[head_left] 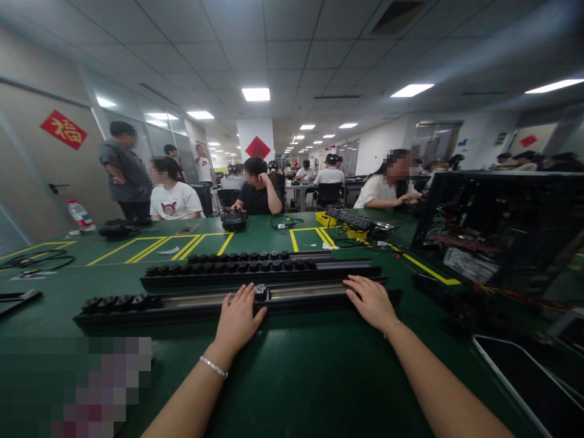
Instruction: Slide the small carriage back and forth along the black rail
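Observation:
Nearest me on the green table lies a long black channel (196, 311) with a pale inner strip. Several small black parts (118, 302) sit in its left end. A single small black part with a silvery top (260, 292) stands in the channel close to the fingertips of my left hand (238, 319). That hand rests on the channel with its fingers stretched out, holding nothing that I can see. My right hand (371, 302) lies open over the right end of the channel, fingers extended. Behind it are further channels (349, 271) carrying rows of similar black parts (223, 267).
At the right stand an open computer case (497, 228) with loose wires and a tablet-like device (524, 380). Beyond the channels are yellow bins (326, 219), a power strip (349, 218), a water bottle (81, 216) and seated people (176, 198). Yellow tape marks the table.

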`<state>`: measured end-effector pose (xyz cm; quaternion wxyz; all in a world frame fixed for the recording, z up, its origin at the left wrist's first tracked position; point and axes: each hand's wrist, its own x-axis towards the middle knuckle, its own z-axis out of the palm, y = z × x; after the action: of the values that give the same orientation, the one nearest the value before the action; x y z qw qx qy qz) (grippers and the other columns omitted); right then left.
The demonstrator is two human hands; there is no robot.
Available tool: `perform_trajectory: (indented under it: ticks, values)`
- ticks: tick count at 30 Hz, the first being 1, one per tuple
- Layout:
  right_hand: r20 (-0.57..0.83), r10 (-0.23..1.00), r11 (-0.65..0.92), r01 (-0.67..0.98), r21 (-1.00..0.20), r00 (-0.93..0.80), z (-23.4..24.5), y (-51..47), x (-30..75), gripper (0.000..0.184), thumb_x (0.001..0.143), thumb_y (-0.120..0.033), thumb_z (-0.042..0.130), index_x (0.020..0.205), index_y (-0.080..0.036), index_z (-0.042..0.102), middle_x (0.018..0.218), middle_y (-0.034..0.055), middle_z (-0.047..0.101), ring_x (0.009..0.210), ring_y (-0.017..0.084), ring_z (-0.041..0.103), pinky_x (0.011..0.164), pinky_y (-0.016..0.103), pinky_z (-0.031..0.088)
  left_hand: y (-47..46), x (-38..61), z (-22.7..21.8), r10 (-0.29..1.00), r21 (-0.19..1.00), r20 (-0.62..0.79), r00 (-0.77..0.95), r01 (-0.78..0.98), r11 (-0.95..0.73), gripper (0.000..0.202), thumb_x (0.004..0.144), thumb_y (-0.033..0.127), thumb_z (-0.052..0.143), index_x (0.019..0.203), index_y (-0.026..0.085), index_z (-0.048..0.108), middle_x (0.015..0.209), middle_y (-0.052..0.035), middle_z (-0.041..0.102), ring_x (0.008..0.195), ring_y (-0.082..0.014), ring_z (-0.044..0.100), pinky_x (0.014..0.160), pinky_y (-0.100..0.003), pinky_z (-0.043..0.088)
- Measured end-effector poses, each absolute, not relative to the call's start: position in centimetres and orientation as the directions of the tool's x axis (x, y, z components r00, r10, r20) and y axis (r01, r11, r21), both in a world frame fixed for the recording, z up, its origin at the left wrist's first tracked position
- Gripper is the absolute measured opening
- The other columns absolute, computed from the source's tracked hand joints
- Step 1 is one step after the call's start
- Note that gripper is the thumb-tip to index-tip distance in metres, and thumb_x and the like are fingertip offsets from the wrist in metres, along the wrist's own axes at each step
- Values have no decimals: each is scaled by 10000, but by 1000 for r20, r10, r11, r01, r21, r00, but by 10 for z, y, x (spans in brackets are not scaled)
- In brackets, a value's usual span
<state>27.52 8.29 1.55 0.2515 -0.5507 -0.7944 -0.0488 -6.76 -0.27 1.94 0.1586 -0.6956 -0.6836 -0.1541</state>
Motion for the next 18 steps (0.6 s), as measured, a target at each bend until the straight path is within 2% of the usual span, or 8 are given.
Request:
perform_trajectory:
  ticks: [4, 18]
  values:
    - [452, 855, 378, 903, -206, -255, 17, 80, 272, 421, 898, -470, 316, 1153, -298, 603, 1289, 18, 552, 1220, 222, 447, 999, 459, 321, -3, -67, 19, 902, 8, 431, 24, 1000, -30, 525, 856, 449, 392, 1292, 170, 473, 1395, -100, 449, 1300, -251, 381, 1038, -454, 322]
    - [484, 843, 368, 909, -197, -236, 17, 79, 268, 357, 882, -413, 367, 1057, -290, 653, 1265, 18, 571, 1201, 219, 466, 980, 443, 339, -2, -59, 21, 901, 19, 434, -7, 1000, -1, 488, 825, 452, 444, 1262, 240, 493, 1388, -79, 462, 1291, -273, 377, 982, -466, 343]
